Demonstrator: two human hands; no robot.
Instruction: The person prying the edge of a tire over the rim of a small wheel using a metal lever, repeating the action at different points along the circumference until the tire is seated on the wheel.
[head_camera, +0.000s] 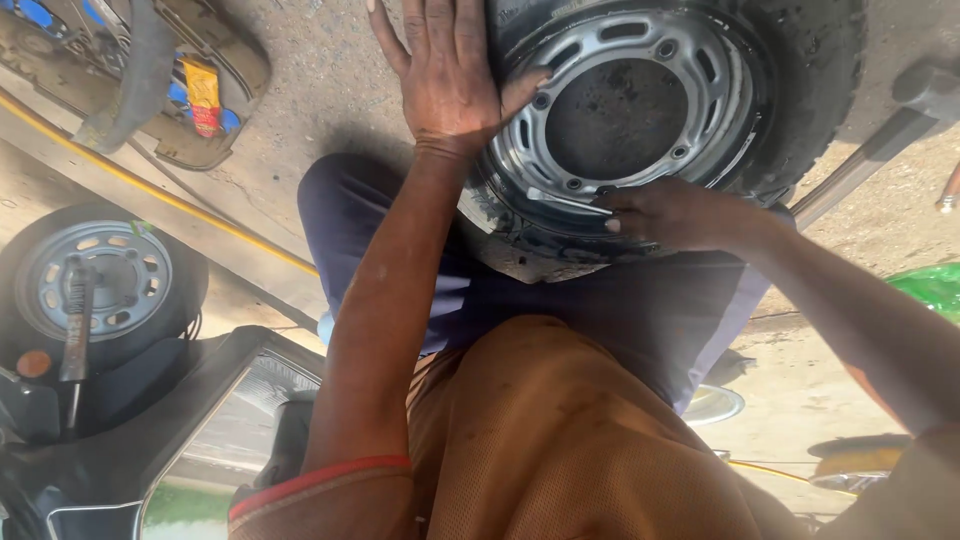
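Grey steel and black rubber filled the view, read from left to right. At far left, a second small wheel (95, 285) with a grey rim lay flat on the concrete floor (320, 70), a dark bar-like tool (76, 320) resting across its hub; above it lay a worn footboard panel (215, 95) with a red and yellow packet on it. A yellow hose (150, 185) ran diagonally over the floor.

Near the centre, the left hand (445, 75) lay flat, fingers spread, its grip open and pressed on the sidewall and rim edge of the tyre (800, 90). This tyre, mounted on a grey slotted rim (625, 105), rested against the person's knees, tilted toward the camera. The right hand (670, 212) had its grip closed on a slim metal tyre lever (560, 198), whose tip sat at the lower rim edge, between bead and steel. At far right, a grey metal handle (870, 155) slanted away, and a green object showed at the frame edge.

Judgement: the wheel would handle as heavy and rigid at the rim, with a stiff, dusty sidewall that yields only slightly. The firmest hold appears to be the tread shoulder or the rim slots; the lever is thin and may slip.
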